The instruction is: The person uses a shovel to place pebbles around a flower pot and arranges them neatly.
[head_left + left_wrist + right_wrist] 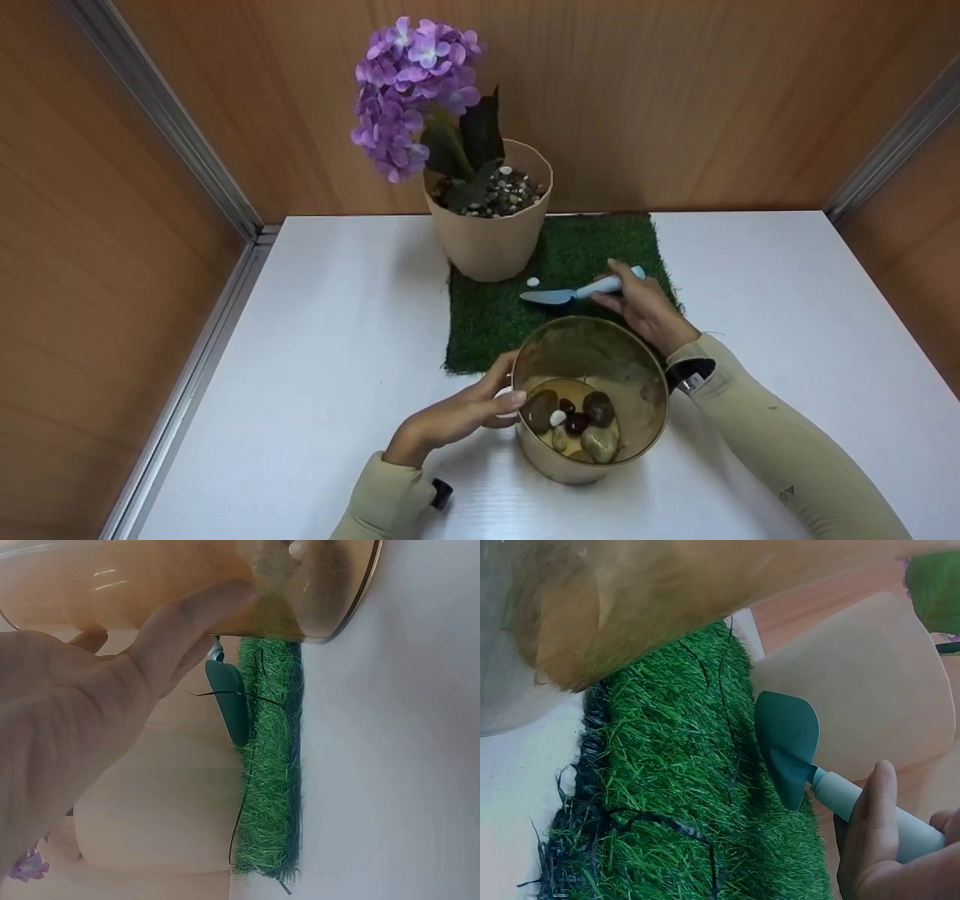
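My left hand (465,409) holds an amber see-through round container (589,469) at its left side, the thumb near the rim. Inside the container lie several stones (598,444), dark, greenish and white. Behind it, my right hand (649,307) grips the pale handle of a small trowel (551,297), whose blade points left over a green artificial grass mat (600,244). No load shows on the blade. A white pebble (533,282) lies on the mat beside the blade. In the right wrist view the trowel blade (786,742) is tilted above the grass.
A beige flowerpot (491,240) with a purple hydrangea (420,75) stands at the mat's back left. Small mixed stones (510,195) cover its soil. The white table (330,322) is bounded by wood-look panels (675,97) at the back and sides.
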Motion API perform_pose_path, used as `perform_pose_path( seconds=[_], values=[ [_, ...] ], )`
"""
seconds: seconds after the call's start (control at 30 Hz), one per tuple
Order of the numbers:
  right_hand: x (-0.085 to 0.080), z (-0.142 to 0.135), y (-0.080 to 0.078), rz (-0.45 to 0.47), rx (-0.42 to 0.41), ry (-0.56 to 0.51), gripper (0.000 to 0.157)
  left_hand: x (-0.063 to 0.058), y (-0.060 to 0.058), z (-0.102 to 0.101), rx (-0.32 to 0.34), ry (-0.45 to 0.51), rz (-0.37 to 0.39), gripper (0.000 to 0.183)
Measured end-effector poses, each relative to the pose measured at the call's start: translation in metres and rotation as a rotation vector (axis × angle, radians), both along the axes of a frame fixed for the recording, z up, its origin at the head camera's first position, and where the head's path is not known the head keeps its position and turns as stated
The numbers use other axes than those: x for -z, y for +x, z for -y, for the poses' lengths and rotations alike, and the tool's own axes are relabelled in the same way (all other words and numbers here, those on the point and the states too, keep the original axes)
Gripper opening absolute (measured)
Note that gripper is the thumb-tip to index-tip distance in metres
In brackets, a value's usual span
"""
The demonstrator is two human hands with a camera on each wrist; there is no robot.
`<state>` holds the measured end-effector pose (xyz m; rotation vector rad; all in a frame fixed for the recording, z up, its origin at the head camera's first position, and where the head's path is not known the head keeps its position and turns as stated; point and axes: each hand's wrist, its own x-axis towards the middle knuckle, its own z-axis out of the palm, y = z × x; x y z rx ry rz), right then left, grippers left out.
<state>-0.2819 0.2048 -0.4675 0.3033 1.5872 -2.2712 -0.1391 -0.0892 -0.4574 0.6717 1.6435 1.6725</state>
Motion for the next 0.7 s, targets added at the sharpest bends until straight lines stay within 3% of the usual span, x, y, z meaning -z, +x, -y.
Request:
perform_pose_path(
  seconds=[0.2, 0.37, 0.7],
  values=[
    [-0.001, -0.002, 0.001, 0.002, 0.014, -0.011, 0.059, -0.001, 0.0, 0.0, -0.007, -0.018, 0.012, 0.062],
    [-0.007, -0.008, 0.004, -0.035, 0.018, -0.015, 0.052, -0.001, 0.0, -0.001, -0.007, -0.014, 0.017, 0.062],
    [-0.036, -0.033, 0.022, -0.158, -0.026, 0.012, 0.051, 0.0, 0.0, 0.0, -0.012, -0.01, 0.011, 0.065]
  ],
)
